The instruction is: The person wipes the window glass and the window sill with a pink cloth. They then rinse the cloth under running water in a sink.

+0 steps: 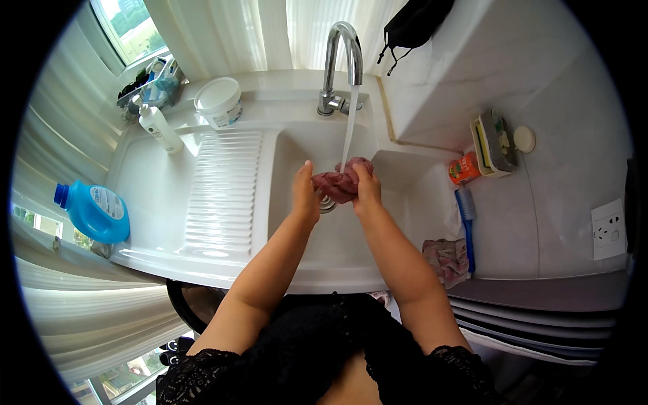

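Over the white sink basin (pixel 290 236), a crumpled dusky-pink cloth (pixel 335 185) is bunched between my two hands. My right hand (pixel 366 189) grips its right side, thumb on top. On the other side my left hand (pixel 306 194) presses against the cloth's left end, thumb raised, its fingers mostly hidden. A stream of water (pixel 349 128) from the curved chrome tap (pixel 332 61) falls onto the cloth. Below it, part of the metal drain (pixel 327 204) shows.
Left of the basin is a ribbed washboard (pixel 226 192), with a blue detergent jug (pixel 101 212), a white pump bottle (pixel 160 129) and a white tub (pixel 219 102). On the right are a blue brush (pixel 467 226), a stained cloth (pixel 447 261), an orange container (pixel 464 168) and a wall-mounted sponge holder (pixel 493 143).
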### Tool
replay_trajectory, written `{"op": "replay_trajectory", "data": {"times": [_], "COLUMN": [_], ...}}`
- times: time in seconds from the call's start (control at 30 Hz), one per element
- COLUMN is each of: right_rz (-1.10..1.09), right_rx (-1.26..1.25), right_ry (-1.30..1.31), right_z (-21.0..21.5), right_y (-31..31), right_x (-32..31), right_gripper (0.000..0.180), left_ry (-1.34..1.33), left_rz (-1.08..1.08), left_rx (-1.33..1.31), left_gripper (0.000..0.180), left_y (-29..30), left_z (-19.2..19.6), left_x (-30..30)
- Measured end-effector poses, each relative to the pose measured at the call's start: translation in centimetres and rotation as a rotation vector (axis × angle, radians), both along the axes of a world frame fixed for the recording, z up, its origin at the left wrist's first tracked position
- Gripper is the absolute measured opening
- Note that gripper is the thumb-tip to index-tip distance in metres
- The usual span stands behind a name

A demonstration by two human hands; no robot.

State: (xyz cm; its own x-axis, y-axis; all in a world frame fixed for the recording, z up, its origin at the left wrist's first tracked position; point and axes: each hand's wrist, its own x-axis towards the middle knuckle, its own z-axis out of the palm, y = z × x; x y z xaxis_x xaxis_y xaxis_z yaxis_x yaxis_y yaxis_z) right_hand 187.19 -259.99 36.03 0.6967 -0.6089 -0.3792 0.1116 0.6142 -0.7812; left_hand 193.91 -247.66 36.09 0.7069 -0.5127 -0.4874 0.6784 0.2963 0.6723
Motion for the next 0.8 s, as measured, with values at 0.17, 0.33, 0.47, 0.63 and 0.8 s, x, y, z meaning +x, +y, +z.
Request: {"op": "replay_trajectory", "data": {"times": [0.17,0.33,0.47,0.63,0.8], "right_rz": [-0.006,0.048,0.202,0.161,-0.034], "right_rx": [-0.001,-0.655,-1.388,-1.525,-1.322], "right_ry": [-0.076,0.129,0.122,0.216,0.489], "right_z": [0.6,-1.2,-3.0,-2.8,-5.5], "right_y": [2.2,2.3,2.1,6.4,2.3], "right_x": [0.0,-0.3,-1.2,-0.4,0.3], "right_gripper": [0.04,0.05,0.034,0.019,0.03], "left_ry": [0.398,0.27,0.474,0.353,0.424], "left_rz": [-0.181,-0.089,0.016,-0.148,-0.046], "left_rx": [-0.202,-0.386,-0.625,-0.754,-0.298], "left_gripper": [0.066,0.061,0.054,0.039,0.029], "left_y": [0.9,0.1,0.7,-0.6,-1.7], "left_z": [1.3,-5.1,-1.8,-12.4,-3.8], "left_x": [-1.1,-1.6,-1.0,0.9,-1.7]}}
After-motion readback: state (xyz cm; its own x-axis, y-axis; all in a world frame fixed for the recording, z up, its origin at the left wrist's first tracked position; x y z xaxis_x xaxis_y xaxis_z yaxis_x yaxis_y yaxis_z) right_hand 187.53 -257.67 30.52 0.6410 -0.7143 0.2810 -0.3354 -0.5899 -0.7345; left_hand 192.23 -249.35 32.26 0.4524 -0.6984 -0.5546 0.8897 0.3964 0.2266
